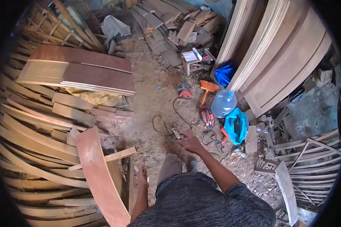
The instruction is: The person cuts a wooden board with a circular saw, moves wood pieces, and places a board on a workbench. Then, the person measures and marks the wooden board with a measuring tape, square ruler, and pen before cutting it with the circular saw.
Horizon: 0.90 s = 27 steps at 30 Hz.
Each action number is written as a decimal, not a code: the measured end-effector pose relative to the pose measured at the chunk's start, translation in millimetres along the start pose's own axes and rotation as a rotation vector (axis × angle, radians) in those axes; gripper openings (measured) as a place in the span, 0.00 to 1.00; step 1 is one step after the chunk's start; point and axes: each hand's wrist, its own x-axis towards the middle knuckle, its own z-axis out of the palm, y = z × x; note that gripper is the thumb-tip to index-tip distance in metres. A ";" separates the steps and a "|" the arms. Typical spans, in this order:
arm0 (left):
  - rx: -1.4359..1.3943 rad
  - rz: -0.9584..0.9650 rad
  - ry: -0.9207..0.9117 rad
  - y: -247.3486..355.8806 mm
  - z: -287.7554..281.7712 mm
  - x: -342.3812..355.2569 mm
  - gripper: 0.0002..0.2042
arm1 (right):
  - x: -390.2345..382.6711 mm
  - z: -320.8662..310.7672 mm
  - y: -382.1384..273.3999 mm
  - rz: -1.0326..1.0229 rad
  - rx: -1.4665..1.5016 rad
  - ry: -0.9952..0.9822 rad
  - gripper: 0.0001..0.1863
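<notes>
My left hand (142,175) hangs beside the reddish-brown plywood panel (96,172), fingers loosely apart and partly hidden against the wood behind them. My right hand (187,142) is held out with bent fingers apart. Just past its fingertips is a small pale socket block (175,132) with black cables; whether they touch is unclear. Beyond lie a red power tool (185,92), a second red tool (207,117) and an orange broom (208,86). A clear water jug (222,104) stands above a cyan bag (235,126).
Curved timber pieces (45,166) and flat panels (79,64) are stacked on the left. Tall wooden door frames (276,68) lean at upper right. A small stool (189,66) and offcuts (170,26) sit at the back. Curved slatted frames (307,170) are at lower right.
</notes>
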 end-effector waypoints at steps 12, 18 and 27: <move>-0.253 -0.540 -1.689 238.1 419.8 35.0 0.44 | 185.2 -86.3 -329.5 -0.976 0.297 -0.056 0.29; -1.073 -0.485 -1.211 367.7 396.5 77.8 0.47 | 242.1 -115.0 -217.3 -0.861 -0.464 0.138 0.23; -1.421 -0.350 -0.357 372.5 407.7 310.3 0.40 | 329.8 -174.0 -133.8 -0.046 -0.510 -0.476 0.35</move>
